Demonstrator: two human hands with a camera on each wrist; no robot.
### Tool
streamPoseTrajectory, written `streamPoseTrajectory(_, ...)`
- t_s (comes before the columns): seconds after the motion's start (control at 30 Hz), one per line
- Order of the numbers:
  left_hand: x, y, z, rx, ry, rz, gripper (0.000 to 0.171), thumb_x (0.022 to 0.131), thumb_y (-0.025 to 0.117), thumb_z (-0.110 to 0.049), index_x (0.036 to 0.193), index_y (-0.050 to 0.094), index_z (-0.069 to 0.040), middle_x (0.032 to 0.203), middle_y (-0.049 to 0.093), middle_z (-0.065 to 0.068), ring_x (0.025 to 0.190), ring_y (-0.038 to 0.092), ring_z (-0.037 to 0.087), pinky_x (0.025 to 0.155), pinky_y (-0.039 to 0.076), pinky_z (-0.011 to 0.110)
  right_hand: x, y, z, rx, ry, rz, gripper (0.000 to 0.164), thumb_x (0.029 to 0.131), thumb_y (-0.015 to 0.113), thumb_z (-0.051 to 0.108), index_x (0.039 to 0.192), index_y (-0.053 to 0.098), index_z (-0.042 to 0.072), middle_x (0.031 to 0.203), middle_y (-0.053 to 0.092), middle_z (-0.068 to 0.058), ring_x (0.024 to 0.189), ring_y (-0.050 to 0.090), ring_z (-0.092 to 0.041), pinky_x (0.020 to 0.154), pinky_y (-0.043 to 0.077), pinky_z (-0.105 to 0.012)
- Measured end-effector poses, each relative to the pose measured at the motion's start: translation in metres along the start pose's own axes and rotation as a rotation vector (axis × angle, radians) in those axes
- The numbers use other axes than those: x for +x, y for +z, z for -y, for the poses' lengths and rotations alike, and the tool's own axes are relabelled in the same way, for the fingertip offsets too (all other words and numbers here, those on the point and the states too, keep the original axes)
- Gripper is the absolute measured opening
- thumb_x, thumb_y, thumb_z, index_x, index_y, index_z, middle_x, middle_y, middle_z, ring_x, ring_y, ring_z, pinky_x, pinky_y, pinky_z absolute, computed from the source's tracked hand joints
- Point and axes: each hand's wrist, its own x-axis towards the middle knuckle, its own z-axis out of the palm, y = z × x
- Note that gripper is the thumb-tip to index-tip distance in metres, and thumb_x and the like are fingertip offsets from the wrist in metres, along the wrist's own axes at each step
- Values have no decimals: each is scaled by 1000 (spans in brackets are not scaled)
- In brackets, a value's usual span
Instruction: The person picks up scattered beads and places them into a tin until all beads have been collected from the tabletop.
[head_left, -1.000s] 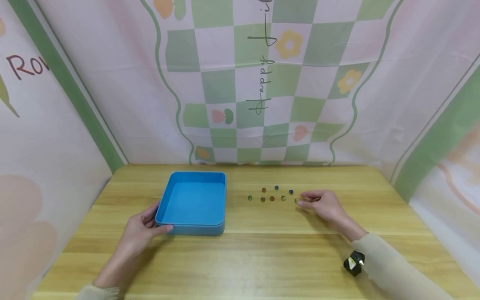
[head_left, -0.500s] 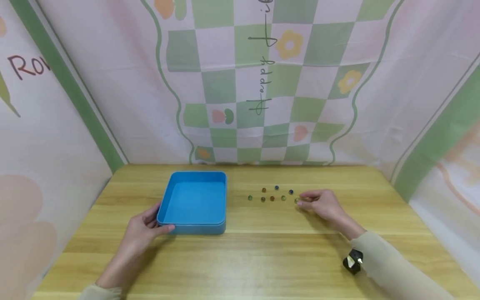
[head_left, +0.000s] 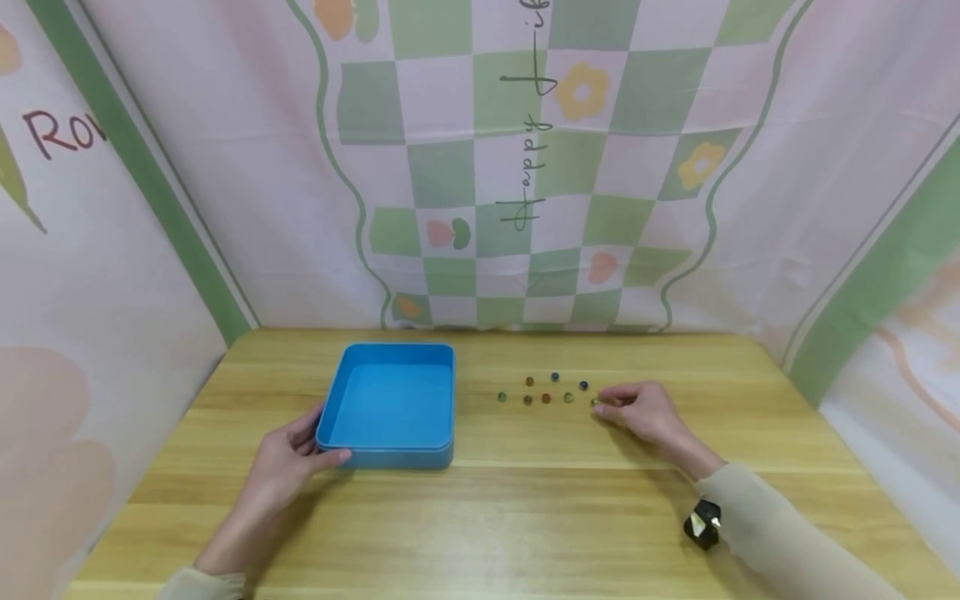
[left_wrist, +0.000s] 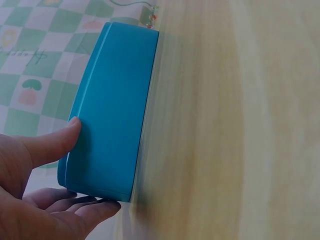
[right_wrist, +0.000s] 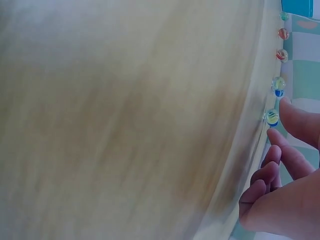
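Note:
In the head view, a shallow blue square box [head_left: 390,406] stands on the left half of the table with its open side up. My left hand [head_left: 277,471] grips its near left corner; in the left wrist view the thumb [left_wrist: 62,142] presses the front wall while the fingers curl round the end. At the right end of a small group of marbles, my right hand [head_left: 647,410] pinches a clear yellow-green marble [right_wrist: 272,118] between thumb and index finger, low at the tabletop. The other fingers are curled. Several more marbles [head_left: 546,398], blue, amber, red and green, lie loose between box and hand.
The wooden table [head_left: 495,533] ends at the back against a checked green and white curtain [head_left: 502,275]. Printed cloth [head_left: 135,267] also hangs along both sides. A small black device [head_left: 702,524] is at the right sleeve.
The blue box has shifted very slightly right with my left hand. My right hand stays at the same marble, its forearm drifting a little left. The head view has turned a touch.

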Motion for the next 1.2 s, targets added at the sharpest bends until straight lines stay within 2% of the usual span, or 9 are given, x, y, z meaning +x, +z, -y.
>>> streamPoseTrajectory(0.47,0,1,-1,3,-4,-7,90,91,86,-15,163,34,0,164,36,26,145,44,42,109,48,43,4,3,-3,0,17,-16,42,92,84,20,125,73,-4,129,70,-25,121,61,-45,107,47,-63)
streamPoseTrajectory(0.67,1,0,0,15,13,-10,88,92,85,-14,162,34,1,163,36,26,145,44,42,109,48,43,5,4,-2,-5,28,-19,38,92,84,20,122,75,-2,127,71,-24,121,61,-45,107,46,-62)
streamPoseTrajectory(1.2,0,1,1,-5,2,-7,89,91,86,-16,162,34,0,164,36,26,146,43,42,109,47,43,5,5,0,-18,32,-20,32,94,82,18,118,77,-2,125,72,-24,121,61,-47,108,45,-63)
